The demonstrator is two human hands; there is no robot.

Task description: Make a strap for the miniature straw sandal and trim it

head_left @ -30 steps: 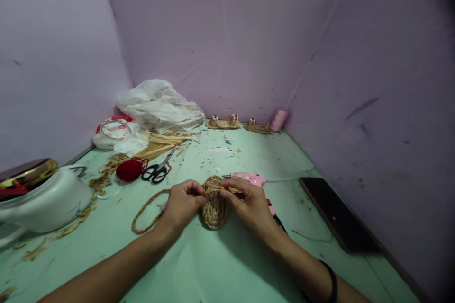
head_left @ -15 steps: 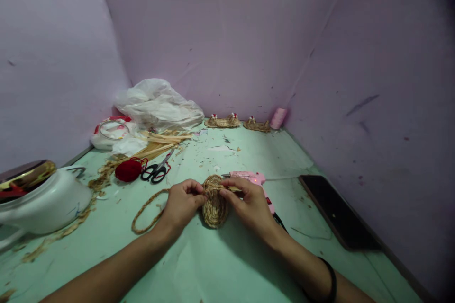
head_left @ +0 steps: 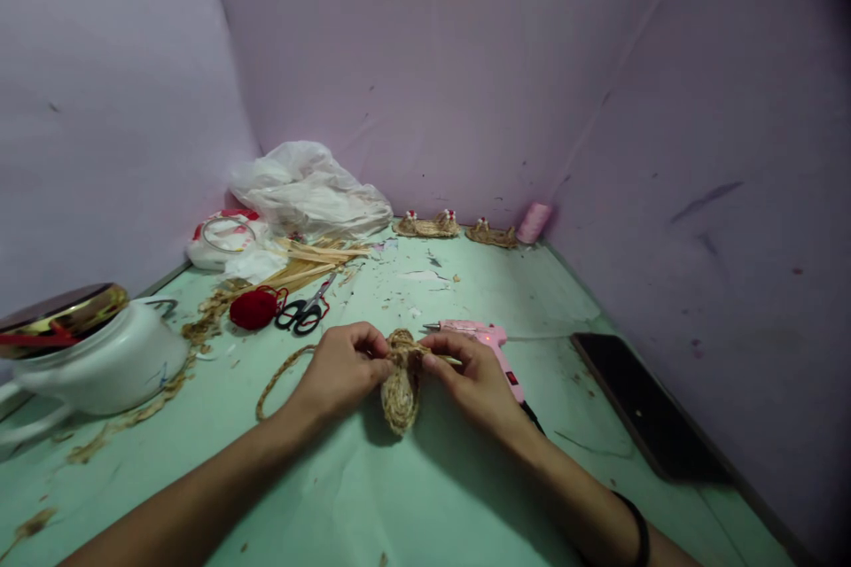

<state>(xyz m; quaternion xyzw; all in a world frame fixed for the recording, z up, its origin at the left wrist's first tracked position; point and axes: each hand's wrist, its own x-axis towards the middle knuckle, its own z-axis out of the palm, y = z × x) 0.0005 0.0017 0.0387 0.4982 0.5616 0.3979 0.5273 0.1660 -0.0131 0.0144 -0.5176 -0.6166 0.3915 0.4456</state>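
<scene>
Your left hand (head_left: 342, 369) and your right hand (head_left: 469, 372) meet over an oval coil of tan braided straw rope (head_left: 400, 392). Each grip is pinched tight on the coil's far end, thumb and fingertips pressing on a strand of the same rope that crosses the coil there. The coil stands tilted up on edge between the two grips, its near end low against the pale green table (head_left: 412, 496) (whether it actually rests there, I cannot tell). From under your left grip a loose tail of braided rope (head_left: 276, 379) runs out and curves in an open loop on the table, on the outer side of that hand. Just beyond your right grip lies a pink plastic hot glue gun (head_left: 480, 337), its nozzle pointing across towards your left side and a small red light glowing on its body. Further out beyond your left grip, a pair of black-handled scissors (head_left: 303, 315) lies just beside a ball of red yarn (head_left: 254, 308). Well out to the left of that grip stands a white pot with a gold-rimmed lid (head_left: 99, 363). Well to the outer side of your right grip, a dark flat rectangular slab (head_left: 648, 416) lies along the wall.
</scene>
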